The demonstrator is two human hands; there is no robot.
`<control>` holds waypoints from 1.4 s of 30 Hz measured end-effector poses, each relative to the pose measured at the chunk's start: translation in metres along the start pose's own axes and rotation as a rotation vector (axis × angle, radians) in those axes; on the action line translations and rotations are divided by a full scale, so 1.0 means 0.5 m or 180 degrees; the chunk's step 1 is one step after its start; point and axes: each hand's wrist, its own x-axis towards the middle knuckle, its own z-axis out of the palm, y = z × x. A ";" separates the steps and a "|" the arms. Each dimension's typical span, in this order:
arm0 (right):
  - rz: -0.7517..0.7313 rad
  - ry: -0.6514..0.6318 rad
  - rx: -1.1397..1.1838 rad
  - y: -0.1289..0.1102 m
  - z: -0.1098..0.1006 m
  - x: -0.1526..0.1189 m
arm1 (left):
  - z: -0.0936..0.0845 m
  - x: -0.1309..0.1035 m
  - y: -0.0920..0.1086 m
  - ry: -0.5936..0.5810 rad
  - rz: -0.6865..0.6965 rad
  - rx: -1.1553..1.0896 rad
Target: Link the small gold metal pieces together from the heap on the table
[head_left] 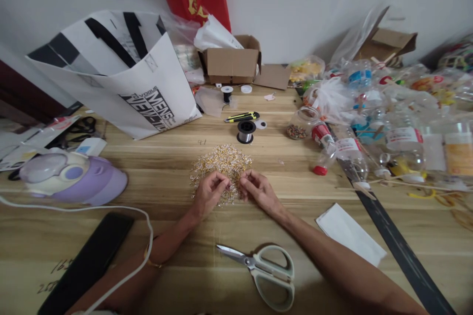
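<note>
A loose pile of small gold and silver pieces (225, 157) lies on the wooden table in the middle of the view. Over its lower left part is my left hand (211, 192), thumb and fingertips pinched together. My right hand (257, 190) is at the pile's lower right edge, its thumb and fingers also closed together. A gap separates the two hands. Whatever sits between the fingertips of either hand is too small to make out. Behind the pile stands a black spool of thin wire (246, 132).
Scissors (271, 273) lie near the front edge, a dark phone (88, 261) and white cable at left. A purple device (81, 177) and large paper bag (148, 93) stand left. A cutter (242, 117) lies behind. Plastic bottles (402, 140) crowd the right, beyond folded white paper (351, 234).
</note>
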 end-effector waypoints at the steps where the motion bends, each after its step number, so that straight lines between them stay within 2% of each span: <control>1: 0.0032 0.0001 -0.0039 0.001 0.001 -0.001 | -0.001 0.000 0.000 0.0006 -0.0001 0.0018; 4: -0.0013 -0.0065 -0.0313 0.003 0.004 -0.006 | -0.001 -0.002 -0.003 0.0051 0.0066 0.0123; 9: -0.0451 -0.0145 -0.1089 0.007 0.009 -0.013 | 0.005 -0.006 -0.005 -0.0006 0.0258 0.0142; 15: -0.0676 -0.0127 -0.1247 0.007 0.011 -0.014 | 0.007 -0.007 -0.003 -0.0140 0.0557 0.0182; 17: -0.0616 -0.0163 -0.1119 0.007 0.011 -0.015 | 0.007 -0.008 -0.001 -0.0172 0.0470 0.0176; 20: -0.0455 -0.0183 -0.0895 0.003 0.010 -0.016 | 0.007 -0.009 0.001 -0.0238 0.0079 -0.0142; 26: -0.0199 0.0011 -0.0686 -0.018 0.009 -0.019 | 0.005 -0.010 -0.002 -0.0722 -0.0522 -0.0756; 30: 0.0098 0.0096 -0.0388 -0.021 0.006 -0.015 | 0.009 -0.010 0.003 -0.0919 -0.0573 -0.0795; 36: 0.0261 0.0121 -0.0085 -0.023 0.001 -0.008 | 0.011 -0.012 0.011 -0.0774 -0.0651 -0.0596; 42: 0.0453 -0.0059 -0.0173 -0.020 -0.001 0.000 | 0.004 -0.011 0.011 -0.0824 -0.0587 -0.0622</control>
